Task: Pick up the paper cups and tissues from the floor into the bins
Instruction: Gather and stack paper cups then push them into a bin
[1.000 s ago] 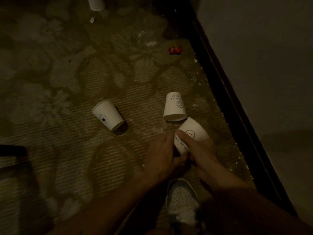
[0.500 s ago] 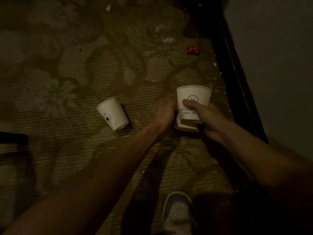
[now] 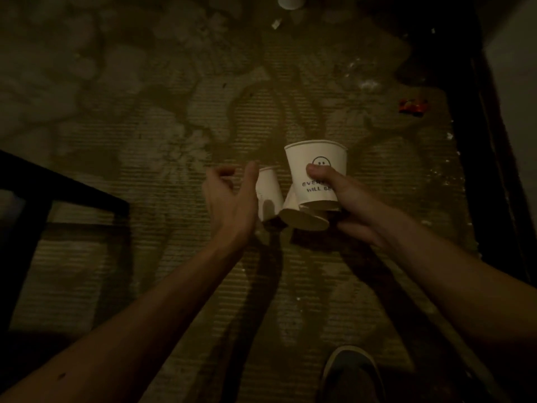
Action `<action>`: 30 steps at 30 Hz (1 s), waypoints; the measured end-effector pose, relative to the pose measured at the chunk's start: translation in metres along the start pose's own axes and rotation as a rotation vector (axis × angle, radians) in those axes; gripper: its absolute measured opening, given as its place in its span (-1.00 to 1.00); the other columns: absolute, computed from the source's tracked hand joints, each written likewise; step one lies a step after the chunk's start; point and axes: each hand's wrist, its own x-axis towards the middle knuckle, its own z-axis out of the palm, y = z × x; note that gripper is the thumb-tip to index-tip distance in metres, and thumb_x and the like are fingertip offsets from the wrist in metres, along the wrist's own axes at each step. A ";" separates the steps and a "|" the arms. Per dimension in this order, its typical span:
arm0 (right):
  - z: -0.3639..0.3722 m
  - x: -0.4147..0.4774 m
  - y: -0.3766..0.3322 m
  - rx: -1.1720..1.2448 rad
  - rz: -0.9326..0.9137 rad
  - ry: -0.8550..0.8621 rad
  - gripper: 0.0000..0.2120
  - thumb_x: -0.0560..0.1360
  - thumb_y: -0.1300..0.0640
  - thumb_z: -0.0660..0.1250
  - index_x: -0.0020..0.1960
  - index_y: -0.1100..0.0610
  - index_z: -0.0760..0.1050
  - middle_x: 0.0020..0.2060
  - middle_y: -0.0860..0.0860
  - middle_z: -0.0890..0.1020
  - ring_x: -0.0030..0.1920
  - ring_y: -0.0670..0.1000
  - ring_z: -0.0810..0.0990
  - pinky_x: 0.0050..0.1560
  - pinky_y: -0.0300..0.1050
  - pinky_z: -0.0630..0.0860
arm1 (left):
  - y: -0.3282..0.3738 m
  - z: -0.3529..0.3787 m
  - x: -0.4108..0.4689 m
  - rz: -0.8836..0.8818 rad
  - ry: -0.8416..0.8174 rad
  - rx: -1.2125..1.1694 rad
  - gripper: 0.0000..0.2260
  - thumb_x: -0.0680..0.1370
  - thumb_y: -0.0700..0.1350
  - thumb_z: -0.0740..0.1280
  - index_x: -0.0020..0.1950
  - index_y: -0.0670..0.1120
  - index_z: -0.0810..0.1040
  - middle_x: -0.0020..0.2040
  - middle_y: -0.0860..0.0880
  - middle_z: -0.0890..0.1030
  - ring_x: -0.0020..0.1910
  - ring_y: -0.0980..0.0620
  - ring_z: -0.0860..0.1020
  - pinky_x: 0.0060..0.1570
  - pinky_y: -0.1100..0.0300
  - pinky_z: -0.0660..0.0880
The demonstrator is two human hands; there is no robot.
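My right hand [image 3: 351,205] grips two skewed cups [image 3: 316,170], which could slip; my left hand [image 3: 229,199], loose and empty, might knock the third cup [image 3: 270,193] away

White smiley-printed cup [image 3: 316,170], brown floral carpet [image 3: 145,117]

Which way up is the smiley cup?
Upright. The smiley cup shows its rim on top and its print reads normally; the right hand grips it.
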 end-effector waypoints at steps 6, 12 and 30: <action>0.022 0.026 -0.004 -0.004 0.012 -0.010 -0.32 0.18 -0.03 0.51 0.26 0.18 0.52 -0.01 0.16 0.71 -0.04 0.11 0.71 -0.10 0.00 0.63 | -0.013 0.001 0.033 -0.506 -0.359 -0.159 -0.33 0.49 0.40 0.22 0.43 -0.03 0.41 0.28 -0.10 0.57 0.18 -0.12 0.57 0.13 -0.10 0.56; 0.028 0.029 -0.006 0.124 0.094 -0.121 -0.44 0.31 -0.02 0.45 0.23 0.23 0.52 0.06 0.19 0.69 0.03 0.12 0.70 0.01 0.02 0.63 | -0.016 0.007 0.044 -0.419 -0.511 -0.153 -0.29 0.42 0.47 0.16 0.36 0.00 0.49 0.18 -0.09 0.65 0.10 -0.10 0.65 0.12 -0.07 0.58; 0.074 -0.362 -0.072 0.624 -0.238 -0.104 -0.11 0.08 -0.01 0.66 0.33 0.20 0.45 0.10 0.19 0.63 0.16 0.20 0.60 0.23 0.21 0.50 | 0.219 -0.126 -0.226 -0.236 -0.800 -0.254 -0.27 0.28 0.22 0.48 0.36 -0.03 0.40 0.13 -0.11 0.67 0.02 -0.06 0.69 -0.11 -0.08 0.65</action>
